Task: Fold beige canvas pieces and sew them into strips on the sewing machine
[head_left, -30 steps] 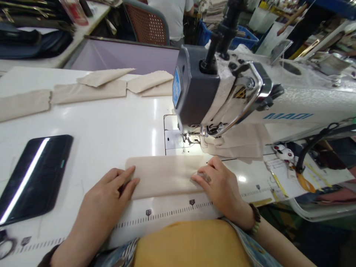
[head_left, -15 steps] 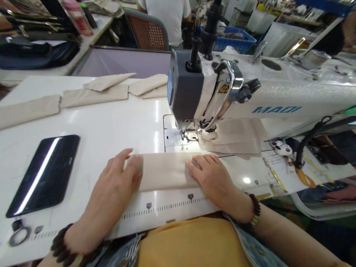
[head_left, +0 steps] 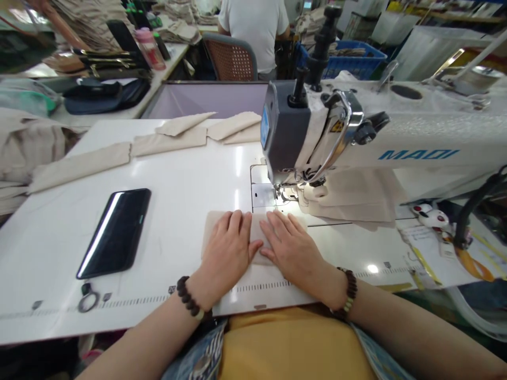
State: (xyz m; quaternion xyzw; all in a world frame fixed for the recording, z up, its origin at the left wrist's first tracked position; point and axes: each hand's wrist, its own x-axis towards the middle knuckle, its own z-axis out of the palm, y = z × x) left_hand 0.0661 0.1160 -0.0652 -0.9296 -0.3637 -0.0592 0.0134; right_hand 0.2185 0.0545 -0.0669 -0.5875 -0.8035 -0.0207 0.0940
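A folded beige fabric piece (head_left: pixel 256 227) lies on the white table just in front of the sewing machine's needle plate (head_left: pixel 263 194). My left hand (head_left: pixel 227 248) rests flat on its left half, fingers stretched out. Beside it, my right hand (head_left: pixel 291 245) lies flat on the right half, fingers extended toward the presser foot (head_left: pixel 284 194). The two hands nearly touch and cover most of the piece. The white and grey sewing machine (head_left: pixel 356 137) stands directly behind them.
A black phone (head_left: pixel 114 231) lies at left, with a small ring-shaped tool (head_left: pixel 87 301) near the front edge. Several beige strips (head_left: pixel 158 140) lie along the table's back. More beige cloth (head_left: pixel 352 198) sits under the machine arm. A person in a white shirt (head_left: pixel 255 26) sits beyond.
My left hand has slid right along the fabric until it sits next to my right hand. The piece now looks shorter, folded or gathered under both palms.
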